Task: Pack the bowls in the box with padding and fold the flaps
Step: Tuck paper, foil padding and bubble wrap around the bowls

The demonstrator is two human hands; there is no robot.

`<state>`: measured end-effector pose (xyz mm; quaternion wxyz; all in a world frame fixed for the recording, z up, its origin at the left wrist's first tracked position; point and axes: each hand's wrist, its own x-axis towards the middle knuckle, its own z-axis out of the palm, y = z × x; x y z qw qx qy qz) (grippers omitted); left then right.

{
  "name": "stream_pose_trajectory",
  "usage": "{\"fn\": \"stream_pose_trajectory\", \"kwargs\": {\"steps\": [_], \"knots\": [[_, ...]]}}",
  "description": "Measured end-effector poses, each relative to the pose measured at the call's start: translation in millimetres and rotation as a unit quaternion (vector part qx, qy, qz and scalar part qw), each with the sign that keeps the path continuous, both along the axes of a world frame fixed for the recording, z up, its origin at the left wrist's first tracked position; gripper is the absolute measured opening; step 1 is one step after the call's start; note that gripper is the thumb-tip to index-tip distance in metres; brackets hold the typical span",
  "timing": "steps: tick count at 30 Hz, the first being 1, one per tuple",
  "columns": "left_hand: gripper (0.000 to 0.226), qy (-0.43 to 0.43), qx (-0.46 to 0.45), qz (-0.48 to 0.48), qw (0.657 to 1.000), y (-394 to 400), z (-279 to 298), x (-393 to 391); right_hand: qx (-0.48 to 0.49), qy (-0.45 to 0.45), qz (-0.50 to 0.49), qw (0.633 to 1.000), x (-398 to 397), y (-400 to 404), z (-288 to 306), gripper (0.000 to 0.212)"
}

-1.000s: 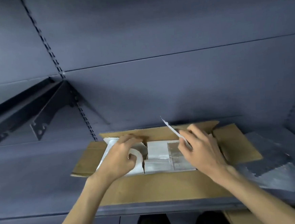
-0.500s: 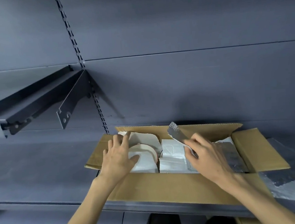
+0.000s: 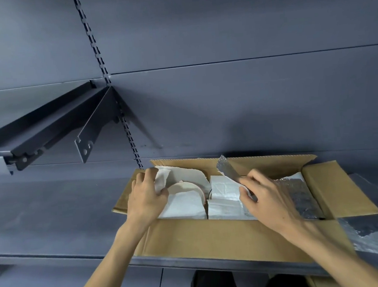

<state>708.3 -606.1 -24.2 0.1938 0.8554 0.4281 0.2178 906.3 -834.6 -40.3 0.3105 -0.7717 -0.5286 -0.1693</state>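
Note:
An open cardboard box [image 3: 213,238] sits on a grey shelf with all its flaps spread out. Inside at the left lies a cream bowl [image 3: 187,186] with a reddish rim, wrapped loosely in white padding paper [image 3: 184,208]. My left hand [image 3: 146,196] pinches the left edge of that paper beside the bowl. Another white wrapped bundle [image 3: 223,195] fills the middle. My right hand [image 3: 269,198] grips a sheet of bubble wrap [image 3: 227,169], lifting its corner above the box; more of the sheet [image 3: 300,195] lies in the right part of the box.
A further piece of bubble wrap [image 3: 375,230] lies on the shelf [image 3: 53,217] to the right of the box. A dark metal shelf bracket [image 3: 53,131] juts from the back wall at upper left. The shelf's front edge runs just below the box.
The view has shifted so the box sits further right and lower. My left hand has pulled the paper aside, uncovering the bowl's rim. My right hand still holds the raised bubble wrap.

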Motion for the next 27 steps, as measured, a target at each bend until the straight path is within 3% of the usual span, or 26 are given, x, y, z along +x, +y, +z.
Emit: {"fn": "stream_pose_trajectory", "kwargs": {"steps": [5,8,16,19,21,23,27], "knots": [[0.034,-0.005,0.040,-0.011,0.999,-2.8,-4.0,6.6,0.000,-0.008,0.007,1.000,-1.6,-3.2,0.0,0.014],[0.032,-0.001,0.005,-0.038,0.999,-9.1,-7.2,12.2,-0.001,-0.009,0.011,1.000,-1.4,-3.0,-0.9,0.015],[0.073,0.037,-0.110,-0.176,0.977,-6.6,5.6,3.8,-0.004,0.008,0.018,1.000,-1.7,-4.6,-2.5,0.011],[0.082,0.089,-0.112,-0.239,0.960,-2.5,10.0,-1.2,-0.009,0.012,0.016,1.000,-0.8,-4.6,-3.6,0.009],[0.073,0.124,-0.087,-0.267,0.952,2.5,10.8,-2.3,-0.007,0.011,0.015,1.000,-0.6,-4.7,-4.0,0.008],[0.050,0.135,-0.039,-0.271,0.952,7.0,10.4,-0.5,-0.003,0.009,0.014,1.000,-0.7,-4.4,-3.5,0.008],[0.031,0.172,0.175,-0.264,0.933,6.9,5.6,5.6,0.002,0.009,0.012,1.000,-0.7,-4.3,-3.8,0.007]]}}
